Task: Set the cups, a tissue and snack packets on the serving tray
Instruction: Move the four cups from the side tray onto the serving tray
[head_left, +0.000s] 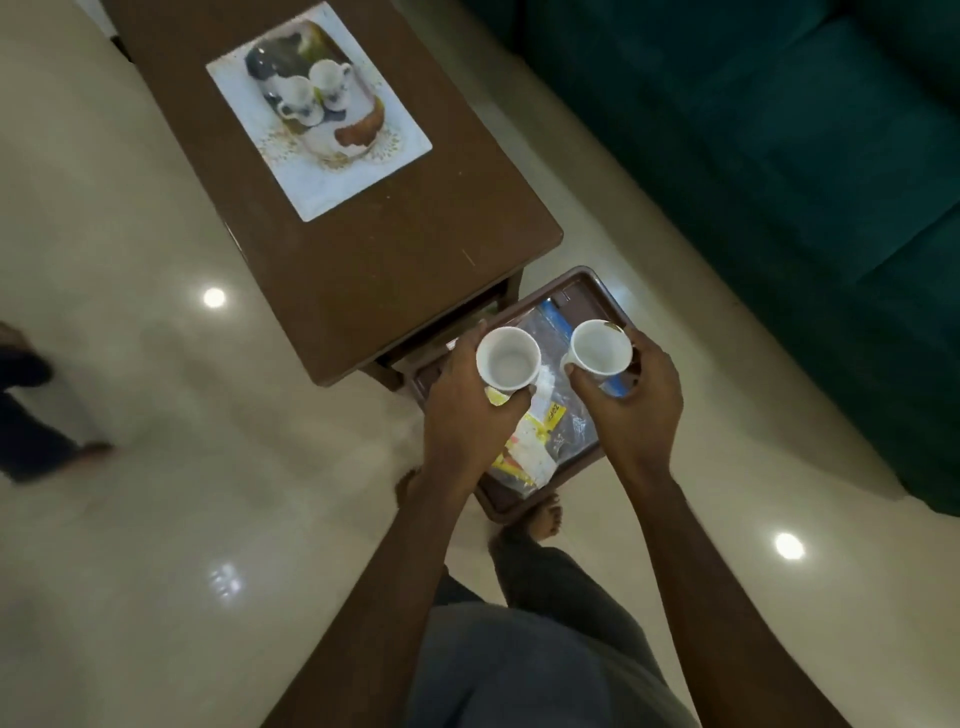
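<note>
**Left cup** (508, 358): white, round, smooth-walled, upright, mouth open. The left hand (467, 415) grips it, fingers curled round the wall and thumb pressed on the near side.

**Right cup** (601, 347): a white match for the first, upright, with a small brown mark on its far rim. The right hand (636, 410) grips it, thumb on the near wall and fingers wrapped round the far side. The cups are near each other but apart, both above the tray.

**Tray** (584, 278): brown, rectangular, with rounded corners and a raised rim. It sits at the table's near right corner, its far left edge tucked under the tabletop. What it rests on cannot be told.

**Packets** (543, 441): crinkled clear plastic with yellow print and a blue strip, lying flat in the tray.

**Table** (374, 244): dark brown wood, long, with a scuffed top. A white rectangular mat (358, 171) printed with a tea set lies on the far half.

**Surroundings**: a glossy cream floor (156, 395) opens wide to the left. A green plush sofa (779, 135) runs along the right, leaving a narrow aisle beside the table.
</note>
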